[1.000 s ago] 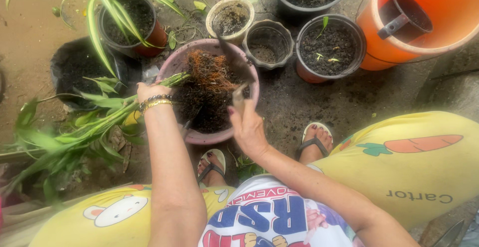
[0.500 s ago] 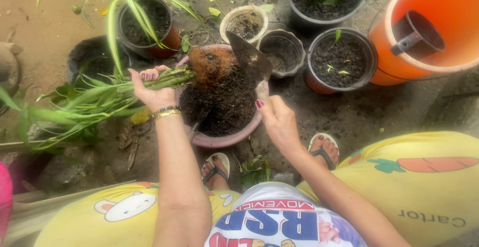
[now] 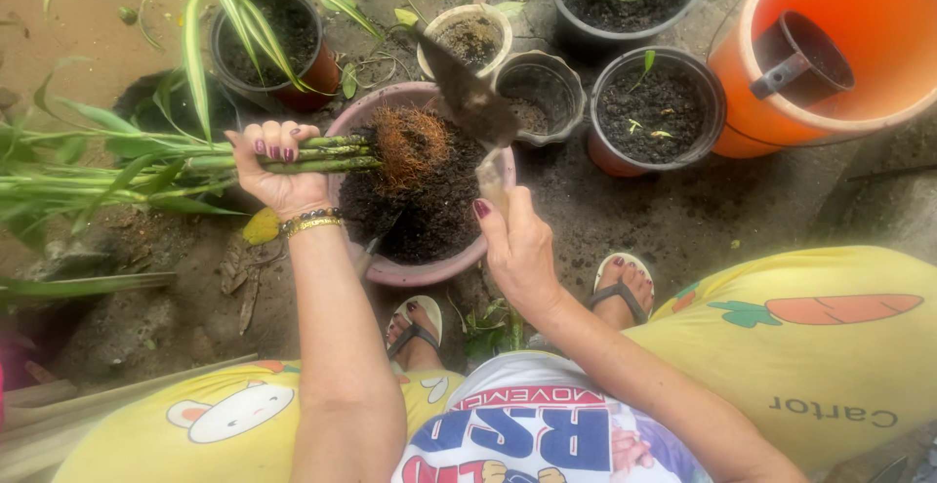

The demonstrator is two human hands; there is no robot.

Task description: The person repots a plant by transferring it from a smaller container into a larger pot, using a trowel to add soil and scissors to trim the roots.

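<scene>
I am looking at a plant (image 3: 293, 159) lying on its side, a bundle of thick green stems ending in a tangled ball of orange-brown roots (image 3: 410, 141) with dark soil clinging to it. The root ball is hanging over the soil-filled pink basin (image 3: 429, 270), while the long green leaves are trailing off to the left over the ground.

My left hand (image 3: 278, 166) is wrapping around the stems just left of the basin's rim, fingers curled over the top and clenched on them, with beaded and gold bracelets (image 3: 310, 221) sitting on the wrist. My right hand (image 3: 517, 244) is gripping the handle of a trowel (image 3: 467, 98), thumb pressing along it. The dark blade is pointing up and away from me, hovering just right of the roots and close to them; I cannot tell whether it is touching them.

Beyond the basin, several pots are standing close together: a cream pot (image 3: 467, 39), a small dark pot (image 3: 539, 98), and a black pot (image 3: 652, 107) full of soil with tiny sprouts. A red-brown pot with a striped plant (image 3: 264, 49) is sitting to the upper left. An orange bucket (image 3: 830, 102) with a dark scoop (image 3: 800, 49) inside is standing at the far right. My sandalled feet (image 3: 620, 283) are resting near the basin's front edge.
</scene>
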